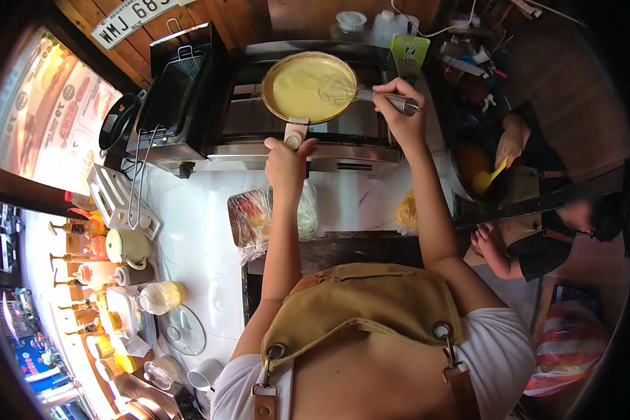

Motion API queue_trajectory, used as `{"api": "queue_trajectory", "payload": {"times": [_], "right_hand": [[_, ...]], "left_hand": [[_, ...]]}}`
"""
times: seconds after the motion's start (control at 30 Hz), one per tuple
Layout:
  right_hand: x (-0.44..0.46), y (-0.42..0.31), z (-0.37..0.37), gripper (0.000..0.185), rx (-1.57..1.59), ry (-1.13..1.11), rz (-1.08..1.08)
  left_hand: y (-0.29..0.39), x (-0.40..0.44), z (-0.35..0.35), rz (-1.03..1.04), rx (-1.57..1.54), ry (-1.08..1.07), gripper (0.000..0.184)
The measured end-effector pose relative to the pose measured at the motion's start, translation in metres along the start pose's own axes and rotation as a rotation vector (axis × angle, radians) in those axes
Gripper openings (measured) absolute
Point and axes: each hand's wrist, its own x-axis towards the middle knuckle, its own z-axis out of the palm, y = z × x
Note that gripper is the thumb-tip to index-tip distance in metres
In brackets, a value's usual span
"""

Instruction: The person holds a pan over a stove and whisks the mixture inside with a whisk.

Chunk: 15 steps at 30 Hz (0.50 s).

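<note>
A round pan (267, 98) with a pale yellow creamy mixture (301, 80) in it stands over the stove (238, 112). My left hand (287, 164) is wrapped round the pan's handle, close to the pan. In my right hand (402, 108) is a wire whisk (364, 94), gripped by its metal handle. The whisk's wires dip into the yellow mixture at the pan's right side and look slightly blurred.
A black grill pan (178, 87) is left of the stove. Plastic-wrapped food containers (248, 217) lie on the counter before me. Sauce bottles (94, 273) and a glass lid (182, 329) are on the left. At right, a co-worker's hand (512, 143) holds a yellow utensil (493, 173) over a dark pan.
</note>
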Motion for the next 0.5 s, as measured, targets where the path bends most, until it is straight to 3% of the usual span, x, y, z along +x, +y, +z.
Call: {"api": "queue_trajectory", "payload": {"times": [0.07,0.33,0.5], "right_hand": [[-0.008,-0.006,0.004,0.005,0.081,-0.106,0.087],[-0.004,0.030,0.052,0.011,0.065,-0.156,-0.113],[-0.006,0.039,0.042,0.012,-0.054,0.054,-0.094]], "left_hand": [[0.000,0.000,0.001,0.008,0.014,-0.002,0.070],[-0.003,0.001,0.003,0.009,0.011,0.021,0.070],[-0.002,0.001,-0.001,0.004,-0.011,0.012,0.070]]}}
